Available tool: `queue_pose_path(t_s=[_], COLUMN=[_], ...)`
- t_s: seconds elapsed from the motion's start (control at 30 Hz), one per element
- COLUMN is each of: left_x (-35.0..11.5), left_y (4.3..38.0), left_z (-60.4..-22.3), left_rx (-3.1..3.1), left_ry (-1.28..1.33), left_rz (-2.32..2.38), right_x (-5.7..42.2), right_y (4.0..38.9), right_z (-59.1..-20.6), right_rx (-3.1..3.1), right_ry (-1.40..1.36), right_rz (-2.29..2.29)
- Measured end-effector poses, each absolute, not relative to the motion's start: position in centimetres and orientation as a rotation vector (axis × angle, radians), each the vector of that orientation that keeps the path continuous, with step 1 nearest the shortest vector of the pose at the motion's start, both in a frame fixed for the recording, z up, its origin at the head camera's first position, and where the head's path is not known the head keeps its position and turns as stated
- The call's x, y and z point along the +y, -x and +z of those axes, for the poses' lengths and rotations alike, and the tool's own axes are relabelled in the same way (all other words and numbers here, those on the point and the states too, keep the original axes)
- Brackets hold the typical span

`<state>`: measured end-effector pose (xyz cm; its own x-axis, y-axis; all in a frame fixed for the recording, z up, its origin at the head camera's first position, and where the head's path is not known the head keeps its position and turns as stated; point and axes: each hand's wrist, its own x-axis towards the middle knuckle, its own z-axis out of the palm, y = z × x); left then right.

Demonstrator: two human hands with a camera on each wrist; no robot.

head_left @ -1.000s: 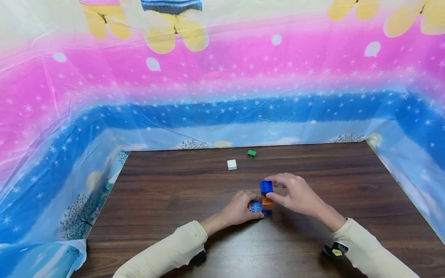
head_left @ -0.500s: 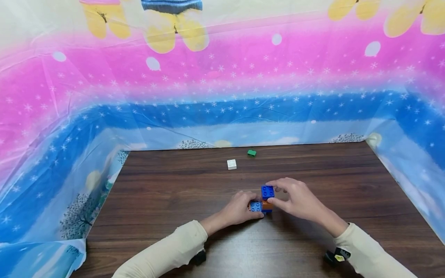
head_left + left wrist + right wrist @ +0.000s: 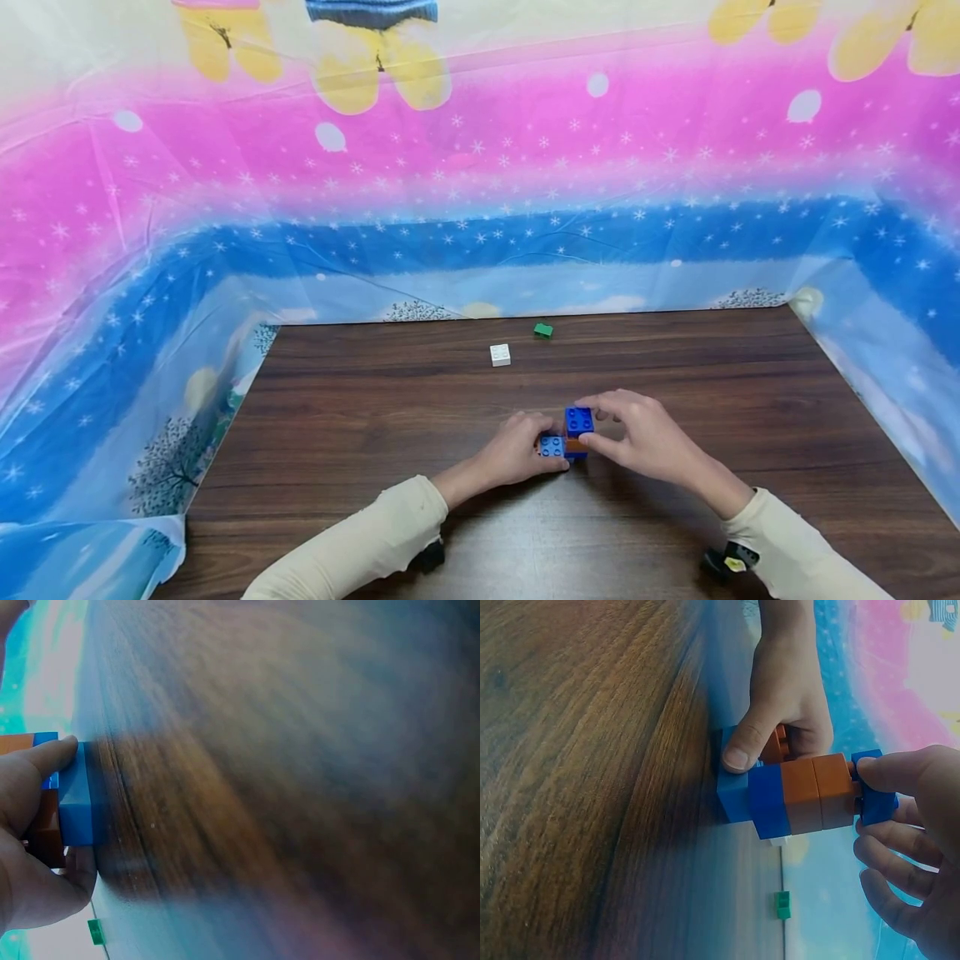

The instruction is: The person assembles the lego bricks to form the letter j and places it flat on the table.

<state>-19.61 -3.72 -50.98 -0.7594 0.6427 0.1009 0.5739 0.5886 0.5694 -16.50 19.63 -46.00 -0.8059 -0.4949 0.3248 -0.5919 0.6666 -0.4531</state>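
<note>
My left hand holds the low end of a brick build, thumb on the light blue brick. An orange brick sits on that base, partly covered by the fingers. Beside it rises a column: a blue brick with two orange bricks stacked on it. My right hand pinches a dark blue brick between thumb and fingers. In the right wrist view this brick is slightly tilted, right at the studs of the top orange brick. Its other fingers stay loosely bent.
A white brick and a green brick lie farther back on the dark wooden table. A printed pink and blue cloth hangs along the back and sides of the table.
My right hand has brought the dark blue brick down and slightly toward me, so it now covers the top of the orange column in the head view. The left hand has stayed in place.
</note>
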Motion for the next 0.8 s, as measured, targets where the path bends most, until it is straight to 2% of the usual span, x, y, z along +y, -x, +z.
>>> queue_pose_path(t_s=[0.8], left_x=[-3.69], left_y=[19.57], left_z=[-50.87], left_rx=[2.699], left_ry=[-1.029], left_rz=[0.865], right_x=[19.64], right_y=[16.59], right_z=[-46.07], right_rx=[-2.722], right_ry=[-0.886], right_rz=[0.826])
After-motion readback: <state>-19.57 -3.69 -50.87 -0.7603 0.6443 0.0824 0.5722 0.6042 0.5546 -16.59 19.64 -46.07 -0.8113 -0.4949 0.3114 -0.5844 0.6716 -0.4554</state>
